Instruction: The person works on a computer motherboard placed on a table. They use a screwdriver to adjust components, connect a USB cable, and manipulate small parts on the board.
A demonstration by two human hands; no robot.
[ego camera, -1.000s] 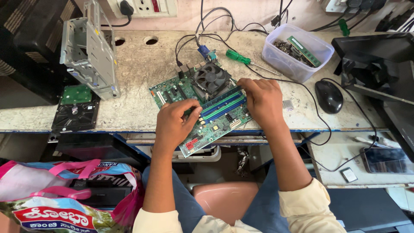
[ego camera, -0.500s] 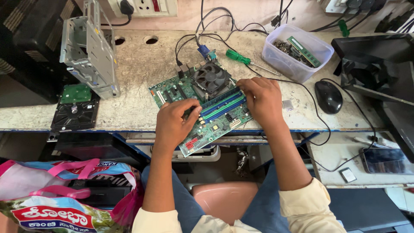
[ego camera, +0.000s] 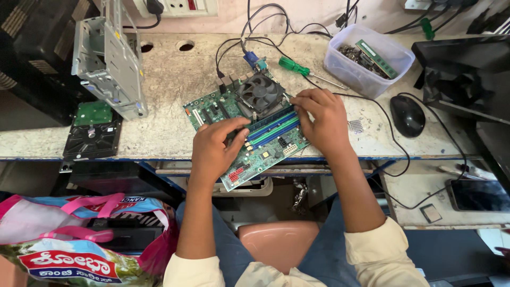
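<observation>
A green motherboard [ego camera: 249,127] overhangs the near edge of the bench [ego camera: 170,101]. The left hand [ego camera: 212,151] presses its fingers on the board at seven o'clock; the right hand [ego camera: 321,119], at three o'clock, pinches the memory slots' end. Beyond, at twelve o'clock, sits the cooler fan [ego camera: 260,91], then a green-handled screwdriver [ego camera: 295,67].

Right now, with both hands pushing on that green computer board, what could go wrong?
The circuit board hangs partly over the edge of the table, so pressing down with the left hand might tip it or let it slide off. The right hand pushes at the end of the long slots; pressing unevenly could bend the board. The cables plugged in behind could snag and tug it.
</observation>
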